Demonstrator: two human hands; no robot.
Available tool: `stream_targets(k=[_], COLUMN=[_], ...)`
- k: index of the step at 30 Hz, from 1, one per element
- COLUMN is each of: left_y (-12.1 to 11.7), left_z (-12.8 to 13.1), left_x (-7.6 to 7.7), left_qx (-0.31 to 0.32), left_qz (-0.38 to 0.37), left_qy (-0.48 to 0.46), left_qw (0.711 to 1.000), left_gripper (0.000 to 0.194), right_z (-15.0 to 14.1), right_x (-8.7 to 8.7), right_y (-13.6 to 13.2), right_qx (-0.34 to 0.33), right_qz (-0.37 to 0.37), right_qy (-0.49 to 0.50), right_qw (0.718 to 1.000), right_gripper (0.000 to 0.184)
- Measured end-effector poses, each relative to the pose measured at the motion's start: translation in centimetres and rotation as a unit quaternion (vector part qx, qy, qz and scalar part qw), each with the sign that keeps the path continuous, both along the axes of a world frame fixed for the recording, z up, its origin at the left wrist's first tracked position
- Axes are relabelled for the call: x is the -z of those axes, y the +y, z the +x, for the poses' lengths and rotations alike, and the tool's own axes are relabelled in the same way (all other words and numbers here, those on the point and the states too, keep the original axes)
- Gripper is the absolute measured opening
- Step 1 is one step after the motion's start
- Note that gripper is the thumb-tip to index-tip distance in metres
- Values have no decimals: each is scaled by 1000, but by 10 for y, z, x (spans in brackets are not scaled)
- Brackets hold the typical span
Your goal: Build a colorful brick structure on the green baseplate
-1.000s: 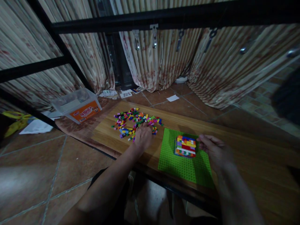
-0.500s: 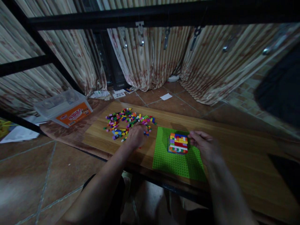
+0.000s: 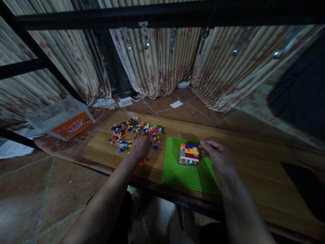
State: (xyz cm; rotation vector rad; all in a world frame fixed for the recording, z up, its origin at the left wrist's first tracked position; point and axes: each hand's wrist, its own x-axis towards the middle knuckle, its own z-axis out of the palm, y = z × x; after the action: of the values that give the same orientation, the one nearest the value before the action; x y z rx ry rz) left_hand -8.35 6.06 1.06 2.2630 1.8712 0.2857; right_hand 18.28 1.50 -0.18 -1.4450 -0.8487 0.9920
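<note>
A scattered pile of small colourful toy bricks [image 3: 123, 128] lies on the left part of the wooden table. My left hand [image 3: 141, 146] reaches palm down into its near side, fingertips hidden among the bricks. Close to that hand lie a blue brick [image 3: 155, 147] and a few red pieces [image 3: 141, 163]. On a green studded baseplate [image 3: 175, 176] sits a compact block built of multicoloured bricks [image 3: 189, 155], with rows of several colours on top. My right hand [image 3: 217, 156] is at its upper right corner, thumb and forefinger pinched together; anything between them is too small to make out.
A clear plastic box [image 3: 61, 118] with an orange label stands left of the wooden table [image 3: 243, 159]. A dark flat object [image 3: 304, 189] lies at the table's right end. Beyond are striped curtains [image 3: 149, 67], papers [image 3: 176, 104] on the tiled floor and a black frame bar [image 3: 162, 18].
My left hand has shifted slightly left over the pile, so the blue brick and the red pieces show more. The right hand keeps its pinch beside the block. The view has shifted a little.
</note>
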Motion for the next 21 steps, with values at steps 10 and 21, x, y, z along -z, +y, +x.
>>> stream_targets(k=[10, 21], left_y=[5, 7], left_z=[-4, -16], left_x=[8, -4], left_qx=[15, 45], left_qz=[7, -60], left_qy=[7, -18], left_qw=[1000, 997], left_gripper=[17, 40], right_z=[-1, -2], right_x=[1, -2], right_y=[0, 0], right_qx=[6, 11], right_qz=[6, 5], right_qy=[14, 20], right_qw=[1000, 1000], right_gripper=[30, 32])
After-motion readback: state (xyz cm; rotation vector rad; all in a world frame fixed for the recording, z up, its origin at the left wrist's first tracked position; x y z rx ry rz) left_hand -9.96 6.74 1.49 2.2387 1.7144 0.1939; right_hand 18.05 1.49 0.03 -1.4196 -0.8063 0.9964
